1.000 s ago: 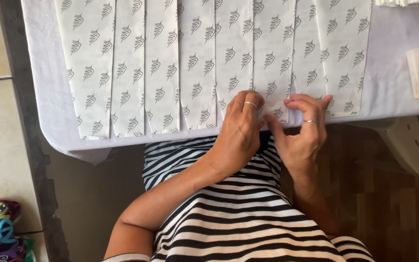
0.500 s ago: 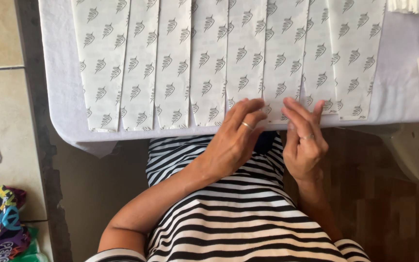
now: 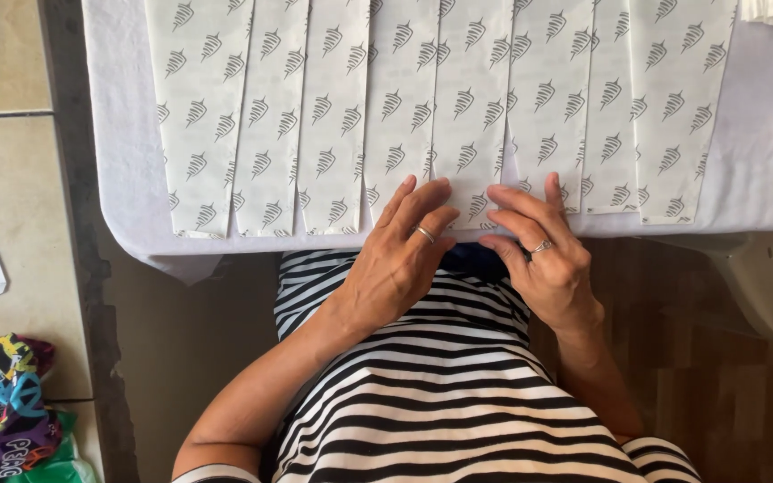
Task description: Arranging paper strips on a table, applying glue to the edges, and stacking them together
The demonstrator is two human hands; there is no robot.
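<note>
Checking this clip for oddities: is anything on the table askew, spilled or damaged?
Nothing spilled or torn. The pleated patterned paper has uneven folds, so its lower edge steps up and down. Both hands, left hand and right hand, press its near edge at the rim of the white table.

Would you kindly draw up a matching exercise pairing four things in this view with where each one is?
Things:
1. left hand
2. right hand
3. patterned paper strips
4. colourful bag

Places:
A. on the floor, lower left
B. fanned out across the white table
C. fingertips on the middle strip's near edge
D. beside the other hand, nearer the white perforated chair

Pairs: 1-C, 2-D, 3-B, 4-A
</note>
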